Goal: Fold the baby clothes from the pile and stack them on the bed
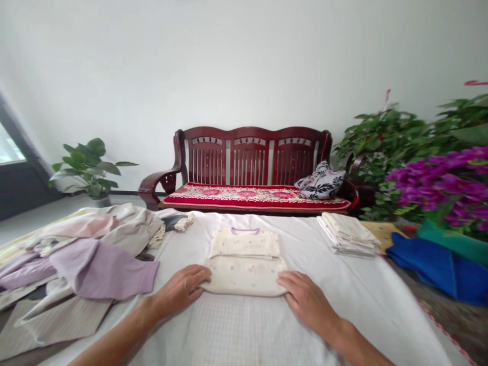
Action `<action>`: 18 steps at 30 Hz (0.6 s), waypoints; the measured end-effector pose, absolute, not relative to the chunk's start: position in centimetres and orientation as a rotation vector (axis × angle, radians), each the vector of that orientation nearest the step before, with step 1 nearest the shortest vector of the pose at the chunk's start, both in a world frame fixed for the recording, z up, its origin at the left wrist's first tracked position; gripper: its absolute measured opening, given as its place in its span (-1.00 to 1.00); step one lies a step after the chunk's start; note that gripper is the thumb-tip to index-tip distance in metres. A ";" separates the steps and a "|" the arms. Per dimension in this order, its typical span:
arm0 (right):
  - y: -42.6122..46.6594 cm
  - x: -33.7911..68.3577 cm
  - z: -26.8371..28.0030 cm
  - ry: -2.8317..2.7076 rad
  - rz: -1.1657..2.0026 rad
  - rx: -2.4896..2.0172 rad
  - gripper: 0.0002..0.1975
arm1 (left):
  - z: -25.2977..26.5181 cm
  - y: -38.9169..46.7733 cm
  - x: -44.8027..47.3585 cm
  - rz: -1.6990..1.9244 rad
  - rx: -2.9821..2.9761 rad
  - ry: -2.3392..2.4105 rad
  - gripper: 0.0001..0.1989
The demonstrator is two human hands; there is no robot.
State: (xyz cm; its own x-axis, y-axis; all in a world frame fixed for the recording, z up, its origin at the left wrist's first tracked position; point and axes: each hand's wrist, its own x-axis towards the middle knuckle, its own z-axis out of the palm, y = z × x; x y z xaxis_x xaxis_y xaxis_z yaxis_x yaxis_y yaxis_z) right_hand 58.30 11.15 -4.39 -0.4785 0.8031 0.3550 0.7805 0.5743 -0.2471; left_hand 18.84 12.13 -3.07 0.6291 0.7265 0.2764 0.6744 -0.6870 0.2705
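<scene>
A cream baby top (244, 272) with small faint prints and a lilac neckline lies partly folded on the white sheet (236, 330). Its lower part is turned up in a band toward the collar, which points away from me. At the left end of the folded edge, my left hand (185, 284) grips the cloth, fingers on top and thumb below. My right hand (303, 292) holds the right end the same way, with the fingertips on the fabric. Both hands are level with each other, near the fold closest to me.
A loose heap of clothes (99, 259) in lilac, grey and beige covers the left side. On the right sits a neat stack of folded cream clothes (348, 234). Farther right are a blue cloth (438, 267) and purple flowers (446, 183). A wooden bench (247, 152) stands behind.
</scene>
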 end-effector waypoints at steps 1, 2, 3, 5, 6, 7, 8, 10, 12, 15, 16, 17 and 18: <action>11.4 58.4 -4.5 -2.376 0.068 -1.259 -0.55 | -3.1 12.3 18.8 0.566 2.724 1.145 -0.61; 11.6 58.5 -4.5 -2.370 0.069 -1.253 -0.56 | -3.1 12.4 18.7 0.578 2.737 1.119 -0.62; 11.9 58.6 -4.6 -2.362 0.073 -1.254 -0.56 | -3.2 12.5 18.6 0.591 2.744 1.098 -0.61; 12.3 58.8 -4.6 -2.352 0.098 -1.268 -0.53 | -3.2 12.7 18.4 0.608 2.732 1.077 -0.56; 12.5 58.9 -4.7 -2.353 0.122 -1.272 -0.51 | -3.2 12.8 18.3 0.613 2.715 1.070 -0.54; 12.7 59.0 -4.7 -2.359 0.155 -1.270 -0.49 | -3.2 12.8 18.2 0.614 2.691 1.065 -0.52; 12.8 59.1 -4.6 -2.365 0.194 -1.261 -0.47 | -3.3 12.9 18.2 0.620 2.658 1.069 -0.53; 13.1 59.4 -4.6 -2.358 0.282 -1.228 -0.50 | -3.4 12.9 18.2 0.655 2.548 1.131 -0.59; 13.4 59.5 -4.3 -2.285 0.373 -1.216 -0.56 | -3.5 13.3 18.4 0.754 2.373 1.261 -0.69; 14.4 59.1 -3.4 -2.022 0.526 -1.301 -0.68 | -3.3 14.8 19.5 1.023 2.059 1.470 -0.73; 15.0 58.8 -3.1 -1.916 0.576 -1.339 -0.68 | -3.1 15.7 20.0 1.125 1.969 1.517 -0.71; 15.8 58.5 -2.8 -1.815 0.617 -1.372 -0.65 | -2.8 16.7 20.6 1.216 1.890 1.552 -0.69; 16.7 58.0 -2.5 -1.725 0.643 -1.395 -0.62 | -2.5 17.9 21.2 1.285 1.825 1.577 -0.68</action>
State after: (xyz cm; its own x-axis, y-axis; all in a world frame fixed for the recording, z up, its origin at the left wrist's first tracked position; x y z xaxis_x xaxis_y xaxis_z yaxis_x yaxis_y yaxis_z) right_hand 58.04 16.67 -2.46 -0.0630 0.9606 0.2709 0.5489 0.2600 -0.7945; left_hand 21.24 17.92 -2.50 -0.0621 0.9259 0.3726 0.5520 -0.2791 0.7857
